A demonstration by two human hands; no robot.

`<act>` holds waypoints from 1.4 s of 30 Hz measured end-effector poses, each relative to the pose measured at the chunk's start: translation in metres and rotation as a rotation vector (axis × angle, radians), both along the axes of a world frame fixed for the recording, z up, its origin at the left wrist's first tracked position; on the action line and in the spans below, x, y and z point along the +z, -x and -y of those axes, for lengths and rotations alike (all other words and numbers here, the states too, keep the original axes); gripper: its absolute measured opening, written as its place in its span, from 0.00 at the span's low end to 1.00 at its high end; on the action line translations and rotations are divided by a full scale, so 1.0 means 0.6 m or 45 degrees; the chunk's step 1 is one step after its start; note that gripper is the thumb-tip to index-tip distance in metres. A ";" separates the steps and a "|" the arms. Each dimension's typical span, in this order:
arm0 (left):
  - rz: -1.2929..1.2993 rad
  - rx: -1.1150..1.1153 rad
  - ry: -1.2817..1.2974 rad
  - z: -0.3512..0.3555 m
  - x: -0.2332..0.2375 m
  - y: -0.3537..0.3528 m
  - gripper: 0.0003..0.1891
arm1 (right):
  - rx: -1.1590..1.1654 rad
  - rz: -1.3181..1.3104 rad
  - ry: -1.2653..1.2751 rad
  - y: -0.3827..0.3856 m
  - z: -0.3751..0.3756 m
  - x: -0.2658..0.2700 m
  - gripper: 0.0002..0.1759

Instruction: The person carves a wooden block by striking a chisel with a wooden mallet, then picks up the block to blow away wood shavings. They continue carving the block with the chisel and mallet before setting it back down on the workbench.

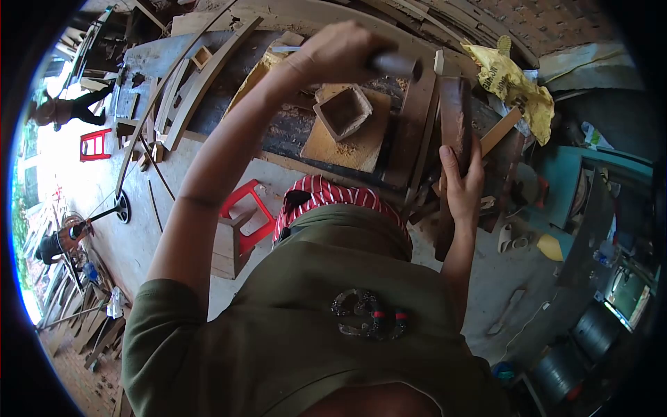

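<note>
Dusty bench [281,139]; right hand [462,186] grips plank [455,111]

Your left hand [340,52] swallows most of the grey-handled tool [397,66]; only butt and a thin pale tip show, type unclear. Your right hand [462,191] covers the middle of the dark brown wooden plank [455,115], its lower end lost in shadow. Print on the crumpled yellow plastic bag [514,87] too small to read. The person [62,110] at far left is washed out by glare. The black lens rim cuts off all corners.
</note>
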State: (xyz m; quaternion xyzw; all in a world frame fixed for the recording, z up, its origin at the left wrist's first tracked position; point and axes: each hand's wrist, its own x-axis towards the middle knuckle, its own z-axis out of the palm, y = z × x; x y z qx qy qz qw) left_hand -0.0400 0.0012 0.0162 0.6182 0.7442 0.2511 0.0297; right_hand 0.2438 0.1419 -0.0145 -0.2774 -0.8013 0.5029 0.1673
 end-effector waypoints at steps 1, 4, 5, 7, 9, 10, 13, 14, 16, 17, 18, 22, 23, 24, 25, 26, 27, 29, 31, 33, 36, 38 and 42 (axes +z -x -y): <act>-0.014 0.005 -0.160 0.002 0.028 0.006 0.18 | 0.009 0.001 0.001 -0.003 -0.001 -0.003 0.39; 0.753 0.182 -0.617 0.013 0.094 -0.003 0.18 | -0.043 0.009 -0.023 -0.006 -0.004 -0.009 0.39; 1.136 0.147 -0.698 0.017 0.111 0.000 0.16 | -0.031 -0.013 -0.022 -0.003 -0.005 -0.010 0.40; 1.306 0.137 -0.806 0.021 0.119 -0.023 0.16 | -0.012 -0.035 -0.023 0.001 -0.005 -0.011 0.40; 1.338 0.247 -0.768 0.019 0.097 -0.036 0.19 | -0.006 -0.045 -0.005 0.004 -0.005 -0.012 0.41; 1.335 0.250 -0.682 0.017 0.077 -0.038 0.22 | 0.001 -0.041 -0.008 0.006 -0.004 -0.010 0.41; 1.157 0.241 -0.968 -0.004 0.032 -0.068 0.24 | 0.022 0.001 0.005 0.012 0.001 -0.005 0.41; 1.089 0.332 -0.925 -0.001 0.019 -0.081 0.21 | 0.036 -0.008 -0.004 0.015 0.003 -0.004 0.41; 0.930 0.367 -0.946 -0.003 -0.005 -0.090 0.27 | 0.051 -0.009 -0.019 0.015 0.005 -0.004 0.41; 0.740 0.369 -0.895 -0.001 -0.016 -0.086 0.27 | 0.046 -0.015 -0.028 0.015 0.007 -0.005 0.41; 0.743 0.375 -0.898 -0.003 -0.029 -0.092 0.27 | 0.043 -0.022 -0.036 0.015 0.009 -0.006 0.41; 1.238 0.358 -1.057 -0.009 -0.022 -0.119 0.24 | 0.059 -0.034 -0.060 0.017 0.012 -0.004 0.40; 1.250 0.383 -1.042 -0.008 -0.022 -0.119 0.23 | 0.053 -0.024 -0.033 0.017 0.015 0.000 0.39; 1.252 0.425 -0.996 -0.006 -0.022 -0.121 0.22 | 0.047 -0.013 -0.005 0.019 0.016 0.003 0.39; 1.252 0.429 -1.002 -0.007 -0.017 -0.127 0.22 | 0.053 -0.012 -0.009 0.021 0.016 0.002 0.39; 1.218 0.368 -1.062 -0.012 -0.012 -0.136 0.22 | 0.044 -0.042 -0.093 0.021 0.015 0.000 0.38; 1.181 0.310 -1.121 -0.017 -0.008 -0.143 0.21 | 0.037 -0.073 -0.176 0.023 0.015 0.000 0.37; 1.078 0.239 -1.053 -0.024 -0.012 -0.155 0.17 | 0.018 -0.038 0.078 0.026 0.022 0.037 0.37; 1.001 0.249 -0.868 -0.028 -0.025 -0.173 0.19 | -0.034 -0.172 0.333 0.038 0.040 0.090 0.34; 0.810 0.270 -0.837 -0.031 -0.023 -0.190 0.21 | -0.094 -0.316 -0.165 0.025 0.016 0.108 0.33; 0.832 0.217 -0.828 -0.033 -0.030 -0.210 0.19 | -0.139 -0.546 -0.256 0.050 0.067 0.193 0.36; 0.796 0.208 -0.824 -0.033 -0.031 -0.214 0.17 | 0.090 -0.544 -0.518 0.047 0.055 0.206 0.38; 0.801 0.253 -0.907 -0.030 -0.033 -0.205 0.17 | 0.186 -0.161 -0.437 0.034 0.043 0.199 0.32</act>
